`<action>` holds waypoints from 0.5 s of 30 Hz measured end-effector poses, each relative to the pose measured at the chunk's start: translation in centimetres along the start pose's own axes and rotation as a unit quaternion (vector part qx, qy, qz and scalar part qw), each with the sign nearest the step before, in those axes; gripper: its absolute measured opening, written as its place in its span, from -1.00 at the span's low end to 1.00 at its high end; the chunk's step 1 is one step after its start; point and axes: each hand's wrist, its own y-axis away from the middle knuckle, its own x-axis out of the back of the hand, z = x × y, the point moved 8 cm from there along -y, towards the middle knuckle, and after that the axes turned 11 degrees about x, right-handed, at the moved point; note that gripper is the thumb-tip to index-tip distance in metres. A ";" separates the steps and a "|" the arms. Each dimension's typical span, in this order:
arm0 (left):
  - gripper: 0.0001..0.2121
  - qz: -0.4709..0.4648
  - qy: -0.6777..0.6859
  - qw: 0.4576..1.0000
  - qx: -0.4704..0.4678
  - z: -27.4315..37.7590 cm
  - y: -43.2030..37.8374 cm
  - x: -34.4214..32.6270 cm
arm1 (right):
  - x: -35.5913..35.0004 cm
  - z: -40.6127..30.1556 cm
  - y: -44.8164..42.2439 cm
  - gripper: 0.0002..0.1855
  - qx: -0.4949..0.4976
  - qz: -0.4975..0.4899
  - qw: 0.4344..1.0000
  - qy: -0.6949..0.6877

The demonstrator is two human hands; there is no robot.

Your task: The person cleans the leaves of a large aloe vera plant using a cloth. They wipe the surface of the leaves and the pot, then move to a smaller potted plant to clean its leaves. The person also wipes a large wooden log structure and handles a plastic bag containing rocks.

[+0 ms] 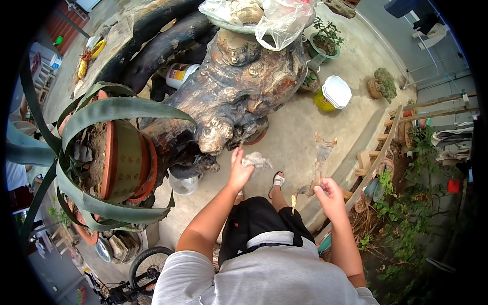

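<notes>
My left hand (241, 171) holds a crumpled whitish cloth (258, 161), which hangs out past the thumb. Its fingers point at the low end of a big dark driftwood-like root (228, 95). Out to the right, my right hand (331, 196) pinches a dry, brownish, withered strip (323, 150) between thumb and fingers. That strip flares into a ragged end above the hand, and a bent piece with a yellowish tip (293, 202) hangs on the near side. Whether it is a leaf or something else, I cannot tell.
On the left a potted agave (127, 106) spreads long spiny leaves. A basin with plastic bags (284, 19) rests on the root. A yellow bucket with white lid (335, 93) stands on the concrete floor. Wooden railing (375, 167) runs along the right; a bicycle (150, 268) is lower left.
</notes>
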 end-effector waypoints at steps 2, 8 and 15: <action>-0.38 0.041 0.042 0.997 0.045 -1.8 -2.3 0.3 | 0.5 0.5 0.5 -0.89 -0.020 0.008 1.000 0.002; -0.35 0.056 0.182 0.978 0.085 -3.6 -8.6 -0.1 | 0.9 -0.2 1.2 -0.87 -0.018 -0.002 0.999 0.040; -0.32 0.005 0.020 0.999 0.028 -1.5 -6.6 -0.8 | 1.3 0.7 1.7 -0.87 -0.021 0.018 1.000 0.014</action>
